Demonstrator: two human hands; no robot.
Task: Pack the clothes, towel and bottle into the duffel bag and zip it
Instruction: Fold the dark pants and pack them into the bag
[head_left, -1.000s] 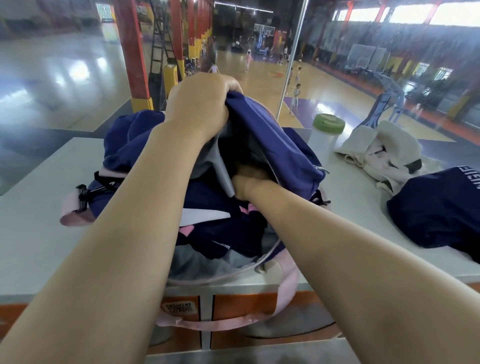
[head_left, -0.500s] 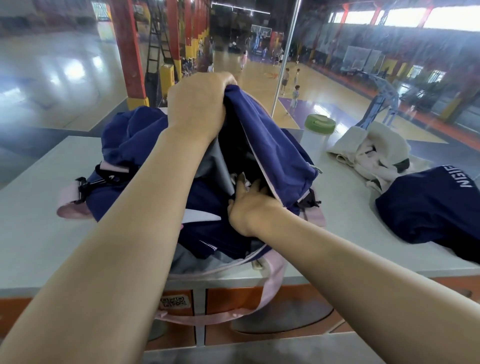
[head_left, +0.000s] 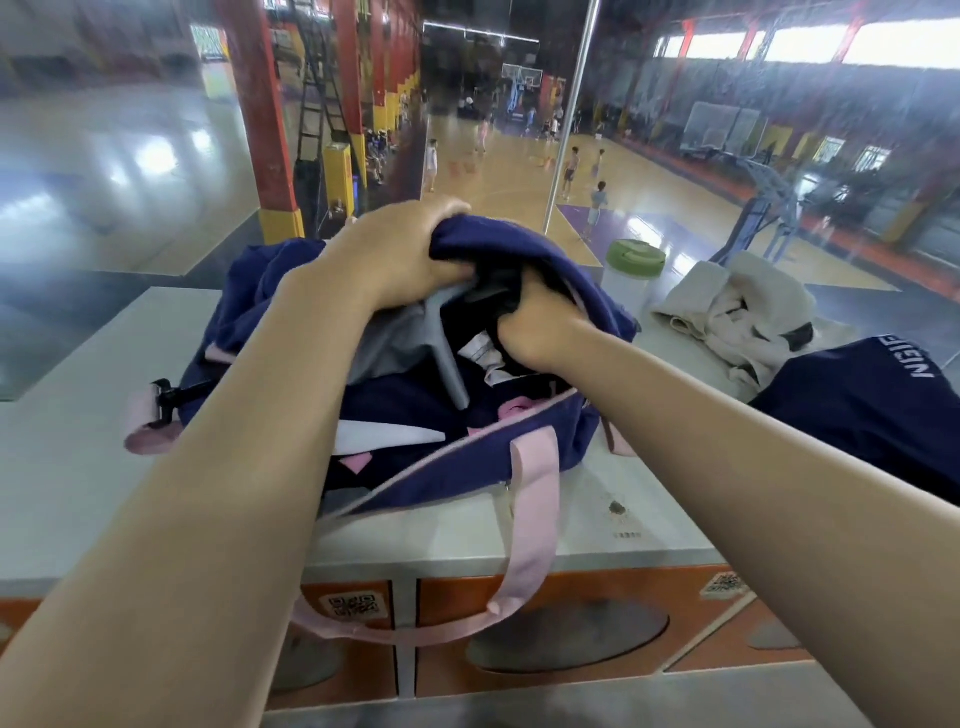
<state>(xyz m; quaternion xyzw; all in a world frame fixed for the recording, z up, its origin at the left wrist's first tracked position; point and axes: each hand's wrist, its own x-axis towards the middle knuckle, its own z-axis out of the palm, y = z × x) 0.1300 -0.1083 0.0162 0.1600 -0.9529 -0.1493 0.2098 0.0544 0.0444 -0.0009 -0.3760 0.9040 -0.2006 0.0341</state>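
The left hand (head_left: 400, 254) had its fingers curled tight over the raised navy edge of the duffel bag (head_left: 467, 431), lifting it; the right hand (head_left: 535, 332) was closed round dark fabric just inside the opening, its fingertips hidden in the cloth. The bag sat open on a pale grey countertop (head_left: 78, 467), one pink strap (head_left: 530, 525) hanging over the front edge. Behind it to the right stood the clear bottle (head_left: 628, 275) with a green lid, beside it the crumpled cream towel (head_left: 737, 312), and nearer the right edge a folded navy garment (head_left: 872, 410) with white lettering too skewed to read for certain. Below the counter ran orange panels carrying a QR-code sticker (head_left: 354, 606). Beyond lay a large indoor basketball hall with red pillars (head_left: 260, 119), a wooden court and small distant figures.
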